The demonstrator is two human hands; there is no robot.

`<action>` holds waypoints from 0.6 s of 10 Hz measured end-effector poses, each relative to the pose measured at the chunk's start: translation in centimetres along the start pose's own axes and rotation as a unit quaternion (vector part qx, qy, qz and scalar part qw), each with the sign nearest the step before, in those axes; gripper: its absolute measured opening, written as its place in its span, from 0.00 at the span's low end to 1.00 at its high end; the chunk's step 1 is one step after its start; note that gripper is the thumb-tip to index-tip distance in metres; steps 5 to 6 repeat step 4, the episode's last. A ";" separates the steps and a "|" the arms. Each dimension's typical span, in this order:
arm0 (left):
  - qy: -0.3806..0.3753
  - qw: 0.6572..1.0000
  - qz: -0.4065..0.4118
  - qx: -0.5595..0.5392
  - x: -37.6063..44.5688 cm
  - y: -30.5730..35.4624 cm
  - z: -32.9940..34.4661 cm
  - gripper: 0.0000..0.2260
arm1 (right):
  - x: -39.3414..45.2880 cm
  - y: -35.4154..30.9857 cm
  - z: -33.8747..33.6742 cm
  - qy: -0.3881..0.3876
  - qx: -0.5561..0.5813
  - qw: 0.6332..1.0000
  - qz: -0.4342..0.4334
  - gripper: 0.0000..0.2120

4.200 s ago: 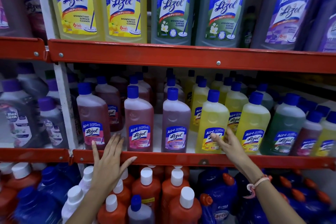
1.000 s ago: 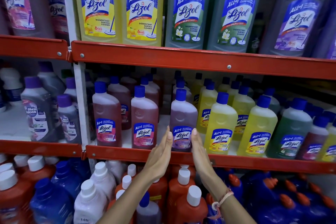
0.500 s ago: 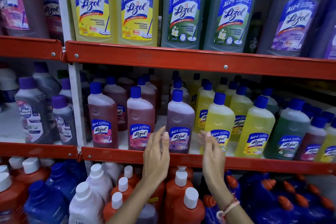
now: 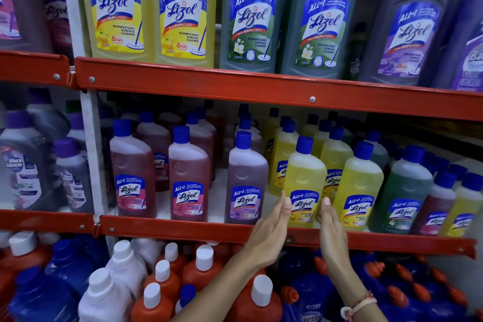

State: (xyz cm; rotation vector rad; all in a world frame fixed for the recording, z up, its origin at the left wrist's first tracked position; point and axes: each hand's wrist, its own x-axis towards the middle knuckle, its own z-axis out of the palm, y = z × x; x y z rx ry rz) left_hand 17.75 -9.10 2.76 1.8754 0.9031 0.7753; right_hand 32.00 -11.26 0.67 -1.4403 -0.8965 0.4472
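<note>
Shop shelving, red metal shelf rail [image 4: 183,229] across the middle tier, a second red rail [image 4: 235,89] above it, white upright post [image 4: 90,154] at left. Middle tier: small Lizol bottles with blue caps, standing upright in rows running back into shadow.

Front yellow bottle [image 4: 304,183] stands at the front edge of the middle tier, between a purple bottle [image 4: 245,180] on its left and another yellow bottle [image 4: 359,191] on its right. Left hand [image 4: 271,230] and right hand [image 4: 330,227] flank its lower label, fingers straight, palms facing inward. Left fingertips appear to touch the bottle's side; right fingertips sit at its other side, contact probable but not certain from this angle. Neither hand curls round it.

Upper tier: large Lizol bottles [image 4: 183,13], tops cut off by the frame. Lower tier: orange bottles with white caps [image 4: 203,269] and blue bottles [image 4: 308,293], mostly seen from above. Rear rows on the middle tier too dark to count. Bottles at far left blurred. Right wrist carries a pink thread band [image 4: 359,304]; both forearms run out of frame at the bottom edge.
</note>
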 end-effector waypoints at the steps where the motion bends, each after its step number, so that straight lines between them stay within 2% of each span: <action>1: 0.009 1.000 0.008 -0.017 0.0 -0.4 0.0 0.32 | 0.0 0.1 0.0 -0.001 -0.012 1.000 0.002 0.28; 3: 0.005 1.000 0.016 -0.007 -0.2 -0.5 -0.5 0.32 | -0.4 -0.2 -0.1 -0.011 -0.035 0.999 -0.013 0.29; 4: 0.069 0.996 0.061 -0.004 -0.7 -0.2 -1.5 0.28 | -0.1 -1.3 -0.5 0.018 -0.015 0.999 -0.036 0.24; 6: 0.069 0.996 0.061 -0.004 -0.7 -0.2 -1.5 0.28 | -0.1 -1.3 -0.5 0.018 -0.015 0.999 -0.036 0.24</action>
